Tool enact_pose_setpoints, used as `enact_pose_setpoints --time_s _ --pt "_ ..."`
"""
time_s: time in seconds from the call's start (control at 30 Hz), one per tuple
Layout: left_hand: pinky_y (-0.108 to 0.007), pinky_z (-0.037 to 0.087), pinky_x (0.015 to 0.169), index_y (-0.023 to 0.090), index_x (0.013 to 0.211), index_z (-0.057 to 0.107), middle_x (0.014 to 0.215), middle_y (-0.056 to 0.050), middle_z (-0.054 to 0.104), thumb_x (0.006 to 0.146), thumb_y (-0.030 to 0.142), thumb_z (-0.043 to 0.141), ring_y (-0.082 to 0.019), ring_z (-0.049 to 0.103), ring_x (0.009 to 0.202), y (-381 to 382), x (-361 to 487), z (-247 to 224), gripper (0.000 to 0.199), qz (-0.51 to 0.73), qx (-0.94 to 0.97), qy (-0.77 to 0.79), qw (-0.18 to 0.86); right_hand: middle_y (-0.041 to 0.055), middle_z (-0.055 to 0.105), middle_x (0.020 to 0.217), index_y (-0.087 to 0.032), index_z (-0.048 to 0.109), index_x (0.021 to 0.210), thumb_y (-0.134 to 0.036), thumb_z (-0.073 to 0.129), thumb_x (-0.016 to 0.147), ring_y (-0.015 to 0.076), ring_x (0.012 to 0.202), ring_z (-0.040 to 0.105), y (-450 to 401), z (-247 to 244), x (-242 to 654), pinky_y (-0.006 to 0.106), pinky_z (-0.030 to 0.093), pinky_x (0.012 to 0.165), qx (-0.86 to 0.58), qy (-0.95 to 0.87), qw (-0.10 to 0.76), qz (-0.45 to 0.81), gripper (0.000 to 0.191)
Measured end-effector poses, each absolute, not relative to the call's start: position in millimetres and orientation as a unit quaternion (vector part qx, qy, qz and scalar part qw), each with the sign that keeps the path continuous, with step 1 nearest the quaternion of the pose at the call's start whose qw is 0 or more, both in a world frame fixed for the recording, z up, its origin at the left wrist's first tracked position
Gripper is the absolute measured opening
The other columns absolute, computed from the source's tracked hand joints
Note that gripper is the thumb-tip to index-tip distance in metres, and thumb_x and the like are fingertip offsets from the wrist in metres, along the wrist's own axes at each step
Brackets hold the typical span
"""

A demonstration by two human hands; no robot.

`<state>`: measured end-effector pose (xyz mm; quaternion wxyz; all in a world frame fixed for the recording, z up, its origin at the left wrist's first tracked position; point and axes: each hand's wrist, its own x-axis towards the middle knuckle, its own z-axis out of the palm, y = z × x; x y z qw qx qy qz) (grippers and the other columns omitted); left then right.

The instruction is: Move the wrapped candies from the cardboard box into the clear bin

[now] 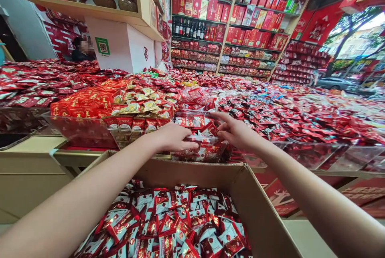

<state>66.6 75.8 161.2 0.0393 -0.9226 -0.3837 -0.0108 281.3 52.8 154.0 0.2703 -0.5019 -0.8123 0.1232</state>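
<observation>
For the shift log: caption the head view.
Left hand and right hand reach into a clear bin of red-wrapped packets above an open cardboard box of more.

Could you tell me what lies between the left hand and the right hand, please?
In the head view, a clear plastic bin of red-wrapped sweets lies between the left hand and the right hand.

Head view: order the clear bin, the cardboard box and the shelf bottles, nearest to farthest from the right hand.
From the right hand:
1. Clear bin: just left of and below it.
2. Cardboard box: lower down, toward the person.
3. Bottles: far ahead, on the back shelf.
</observation>
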Motion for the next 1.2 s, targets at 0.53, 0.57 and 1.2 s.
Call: enact_pose_setpoints --time_s 0.53,0.57,1.2 --pt "-0.022 0.031 0.05 0.02 0.079 0.059 0.07 -0.004 0.062 0.073 0.058 0.029 -0.015 0.052 0.058 78.1 70.0 167.4 0.049 0.023 -0.922 -0.387 -0.002 -0.0045 0.047 0.056 -0.018 0.05 0.092 -0.006 0.042 0.065 0.0057 0.045 0.044 94.6 183.1 267.0 0.018 0.038 0.046 -0.497 -0.789 -0.032 0.359 0.031" --pt "-0.022 0.031 0.051 0.02 0.079 0.059 0.071 -0.004 0.062 0.073 0.058 0.029 -0.015 0.052 0.059 78.1 70.2 167.9 0.049 0.023 -0.922 -0.386 -0.006 -0.0048 0.046 0.054 -0.017 0.051 0.089 -0.008 0.042 0.067 0.0053 0.044 0.043 95.0 184.0 266.7 0.018 0.038 0.046 -0.488 -0.792 -0.039 0.364 0.026" --pt "-0.024 0.037 0.061 0.019 0.098 0.054 0.097 -0.009 0.06 0.066 0.068 0.027 -0.02 0.054 0.078 90.1 80.6 184.5 0.064 0.112 -0.898 -0.416 -0.094 -0.0064 0.04 0.049 -0.016 0.042 0.064 -0.01 0.044 0.071 0.003 0.041 0.038 113.6 173.4 263.1 0.015 0.035 0.044 -0.524 -0.763 0.024 0.377 0.01"
